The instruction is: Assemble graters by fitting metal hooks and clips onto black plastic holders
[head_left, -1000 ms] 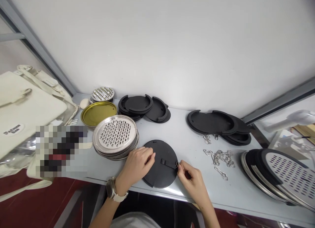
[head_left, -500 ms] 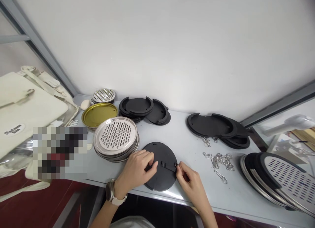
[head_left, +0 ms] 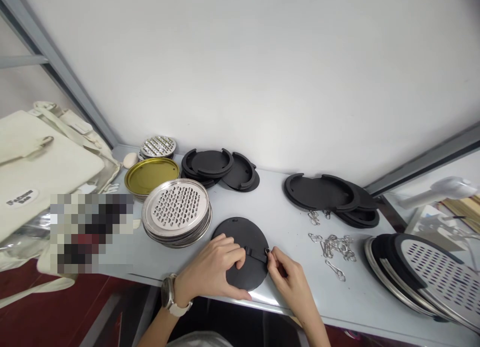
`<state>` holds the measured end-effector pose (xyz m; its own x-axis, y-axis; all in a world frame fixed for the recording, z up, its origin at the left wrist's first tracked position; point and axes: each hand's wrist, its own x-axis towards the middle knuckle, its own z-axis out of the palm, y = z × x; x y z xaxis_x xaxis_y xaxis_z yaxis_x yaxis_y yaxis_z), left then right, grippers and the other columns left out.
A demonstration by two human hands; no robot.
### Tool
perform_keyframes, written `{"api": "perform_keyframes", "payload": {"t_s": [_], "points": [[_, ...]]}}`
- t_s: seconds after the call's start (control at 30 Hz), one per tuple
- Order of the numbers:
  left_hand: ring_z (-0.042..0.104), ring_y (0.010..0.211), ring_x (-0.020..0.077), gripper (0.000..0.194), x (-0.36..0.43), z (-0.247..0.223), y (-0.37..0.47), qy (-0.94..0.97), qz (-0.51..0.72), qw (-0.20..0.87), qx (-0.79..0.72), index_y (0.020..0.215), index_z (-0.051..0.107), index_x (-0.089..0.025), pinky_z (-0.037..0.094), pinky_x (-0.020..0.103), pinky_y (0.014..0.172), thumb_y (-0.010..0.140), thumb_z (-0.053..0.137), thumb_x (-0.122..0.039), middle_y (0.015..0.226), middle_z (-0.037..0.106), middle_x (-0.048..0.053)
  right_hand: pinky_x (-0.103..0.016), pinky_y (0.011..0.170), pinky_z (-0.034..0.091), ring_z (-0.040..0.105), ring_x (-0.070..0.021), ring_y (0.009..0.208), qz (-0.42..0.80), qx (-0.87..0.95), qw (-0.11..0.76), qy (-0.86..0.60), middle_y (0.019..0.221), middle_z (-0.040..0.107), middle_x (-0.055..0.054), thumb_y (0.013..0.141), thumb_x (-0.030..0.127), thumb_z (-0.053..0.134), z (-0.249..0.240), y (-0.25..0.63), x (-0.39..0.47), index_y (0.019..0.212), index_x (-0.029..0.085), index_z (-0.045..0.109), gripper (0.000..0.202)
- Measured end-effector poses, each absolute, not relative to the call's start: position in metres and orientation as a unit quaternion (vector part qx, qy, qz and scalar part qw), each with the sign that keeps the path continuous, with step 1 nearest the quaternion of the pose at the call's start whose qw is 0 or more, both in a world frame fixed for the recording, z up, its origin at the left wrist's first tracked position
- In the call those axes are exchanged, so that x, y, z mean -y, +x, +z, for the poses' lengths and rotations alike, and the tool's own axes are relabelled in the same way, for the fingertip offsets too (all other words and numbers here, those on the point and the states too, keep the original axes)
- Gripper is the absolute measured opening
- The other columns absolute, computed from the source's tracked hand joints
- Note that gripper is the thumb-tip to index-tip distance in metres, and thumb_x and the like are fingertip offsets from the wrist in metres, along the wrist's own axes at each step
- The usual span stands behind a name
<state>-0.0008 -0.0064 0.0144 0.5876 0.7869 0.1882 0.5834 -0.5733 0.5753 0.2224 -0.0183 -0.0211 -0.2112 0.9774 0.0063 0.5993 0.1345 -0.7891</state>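
A round black disc (head_left: 249,229) lies near the table's front edge, with a strap-like strip (head_left: 257,255) running from its middle to the right rim. My left hand (head_left: 215,267) rests over its left part. The fingers bend across the top while the thumb stretches apart along the near rim. At the right rim, my right hand (head_left: 288,276) has thumb and forefinger closed on a small metal wire clip (head_left: 267,250), mostly hidden by the fingertips. Loose wire clips (head_left: 337,248) lie in a small heap to the right.
Left of the disc stands a stack of round metal grater plates (head_left: 176,207), with gold lids (head_left: 152,176) behind. Black rimmed holders (head_left: 212,162) and more black holders (head_left: 318,192) sit along the wall. Assembled graters (head_left: 431,267) fill the right side; a cream bag (head_left: 45,162) is left.
My left hand has turned and shifted slightly right, its thumb moving down to the near rim. My right hand stays at the right rim with the clip.
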Motion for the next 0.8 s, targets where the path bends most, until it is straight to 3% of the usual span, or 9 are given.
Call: {"api": "perform_keyframes", "payload": {"t_s": [0.27, 0.8], "points": [[0.043, 0.07, 0.0134, 0.04, 0.0058, 0.0116, 0.0028, 0.846, 0.23, 0.22, -0.429, 0.073, 0.035, -0.022, 0.033, 0.031, 0.07, 0.063, 0.071, -0.034, 0.071, 0.046, -0.005, -0.022, 0.052, 0.029, 0.033, -0.0106, 0.056, 0.329, 0.702, 0.285, -0.563, 0.062, 0.03, 0.005, 0.098, 0.039, 0.037, -0.0238, 0.2226, 0.0178, 0.07, 0.022, 0.027, 0.034], [0.043, 0.071, 0.0141, 0.04, 0.0059, 0.0116, 0.0019, 0.837, 0.231, 0.232, -0.439, 0.074, 0.034, -0.022, 0.034, 0.031, 0.071, 0.064, 0.071, -0.035, 0.071, 0.046, -0.005, -0.022, 0.05, 0.029, 0.031, -0.0106, 0.055, 0.335, 0.695, 0.29, -0.567, 0.061, 0.029, 0.005, 0.096, 0.038, 0.04, -0.0229, 0.2236, 0.02, 0.068, 0.022, 0.027, 0.035]]}}
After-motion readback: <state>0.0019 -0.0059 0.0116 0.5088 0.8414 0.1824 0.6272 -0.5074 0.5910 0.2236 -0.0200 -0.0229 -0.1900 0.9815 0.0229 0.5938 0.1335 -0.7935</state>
